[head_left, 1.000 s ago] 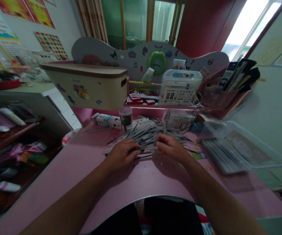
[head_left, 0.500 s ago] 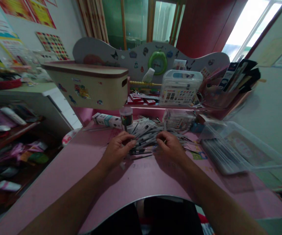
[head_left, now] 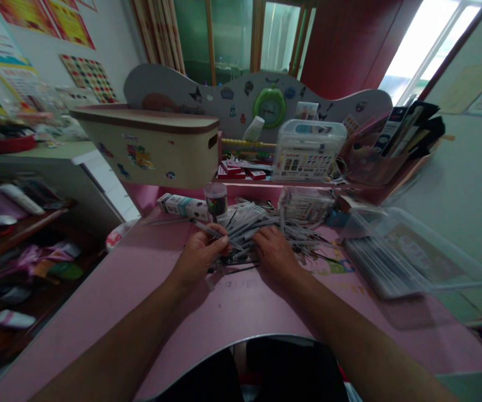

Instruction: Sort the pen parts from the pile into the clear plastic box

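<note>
A heap of grey and white pens (head_left: 261,226) lies on the pink desk (head_left: 245,307) in front of me. My left hand (head_left: 201,254) is closed on a bunch of these pens at the heap's left edge, one pen sticking out up and to the left. My right hand (head_left: 274,251) rests palm down on the middle of the heap with its fingers curled into the pens.
A clear plastic box (head_left: 408,251) with pens in it lies at the right, lid open. A small round jar (head_left: 215,200) and a carton (head_left: 182,205) stand behind the heap. A cream stickered box (head_left: 149,142) and a clear case (head_left: 308,149) sit on the rear shelf.
Both hands have moved forward and leftward into the heap. My left hand has gathered and lifted a bunch of pens; my right hand has slid left onto the pile.
</note>
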